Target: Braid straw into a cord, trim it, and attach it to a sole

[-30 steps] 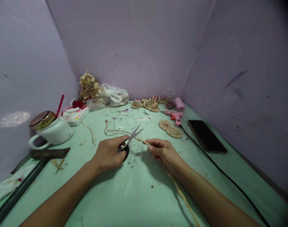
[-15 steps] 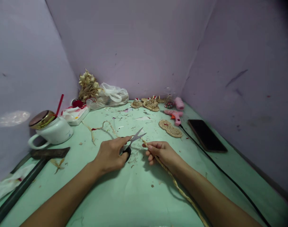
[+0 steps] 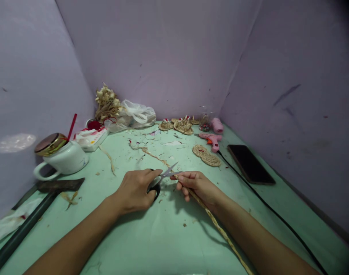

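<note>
Head view: a pale green counter [image 3: 163, 244] fills the lower frame, lilac walls [image 3: 168, 57] above.
Left hand [image 3: 136, 189]: center of the frame, its grip closed round the handles of the scissors [image 3: 165, 175] — blades spread, pointing right.
Right hand [image 3: 201, 187]: just right of the blades, its grip pinched on the braided cord [image 3: 217, 225].
Cord's course: from a red-tipped end above the left hand, across the blades — whether between them I cannot tell — through the right hand to the bottom edge, right of center.
Right of the frame: coiled piece [image 3: 206, 156], pink glue gun [image 3: 212, 140], dark phone [image 3: 251, 164].
Left of the frame: white mug [image 3: 70, 159], hammer [image 3: 61, 185].
</note>
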The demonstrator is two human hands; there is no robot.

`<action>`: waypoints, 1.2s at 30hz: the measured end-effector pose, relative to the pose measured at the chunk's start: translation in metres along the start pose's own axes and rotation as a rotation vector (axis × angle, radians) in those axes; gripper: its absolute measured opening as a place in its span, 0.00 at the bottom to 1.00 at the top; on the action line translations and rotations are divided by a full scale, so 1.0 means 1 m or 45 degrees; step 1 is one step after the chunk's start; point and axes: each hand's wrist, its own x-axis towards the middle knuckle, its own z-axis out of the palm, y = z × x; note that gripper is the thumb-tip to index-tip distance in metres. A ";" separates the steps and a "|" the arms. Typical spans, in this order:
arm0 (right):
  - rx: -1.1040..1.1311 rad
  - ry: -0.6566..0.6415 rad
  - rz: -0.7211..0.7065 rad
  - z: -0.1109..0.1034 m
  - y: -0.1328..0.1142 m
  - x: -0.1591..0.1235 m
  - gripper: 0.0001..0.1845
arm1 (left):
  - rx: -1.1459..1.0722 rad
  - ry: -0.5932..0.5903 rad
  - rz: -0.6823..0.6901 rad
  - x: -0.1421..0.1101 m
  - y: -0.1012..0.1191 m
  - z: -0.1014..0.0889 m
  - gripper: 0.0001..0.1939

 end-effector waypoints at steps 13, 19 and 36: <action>-0.010 0.087 -0.078 0.001 -0.001 -0.002 0.05 | 0.141 -0.040 0.035 0.000 -0.002 0.000 0.28; -0.038 0.113 -0.104 0.005 -0.003 -0.002 0.07 | 0.136 -0.090 0.033 -0.002 -0.002 -0.005 0.28; -0.027 0.134 -0.141 0.003 0.000 -0.001 0.11 | -0.130 -0.097 -0.033 0.001 -0.003 -0.012 0.23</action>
